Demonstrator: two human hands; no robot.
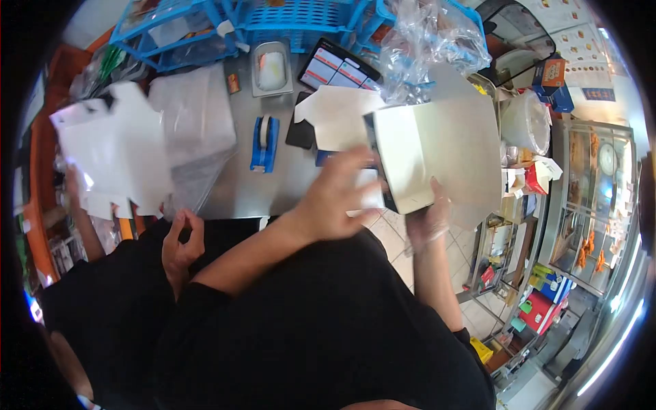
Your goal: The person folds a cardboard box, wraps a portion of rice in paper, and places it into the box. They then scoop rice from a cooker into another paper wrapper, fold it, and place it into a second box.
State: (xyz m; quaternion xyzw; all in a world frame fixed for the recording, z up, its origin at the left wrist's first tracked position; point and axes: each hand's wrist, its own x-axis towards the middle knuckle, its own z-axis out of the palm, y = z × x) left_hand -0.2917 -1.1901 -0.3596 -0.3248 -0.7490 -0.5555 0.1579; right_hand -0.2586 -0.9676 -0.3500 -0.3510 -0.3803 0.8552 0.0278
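Note:
My right hand, in what looks like a thin clear glove, grips the lower edge of a partly folded white cardboard box. The box is held up at the right end of the steel counter. Just left of the box is my left hand, blurred, its fingers spread and nothing seen in it. Behind that hand lies another flat white cardboard piece, near a dark phone.
At left, a co-worker's hands are near another white box blank and plastic bags. A blue tape dispenser, a metal tray, a tablet and blue racks stand farther back. Shelving is at right.

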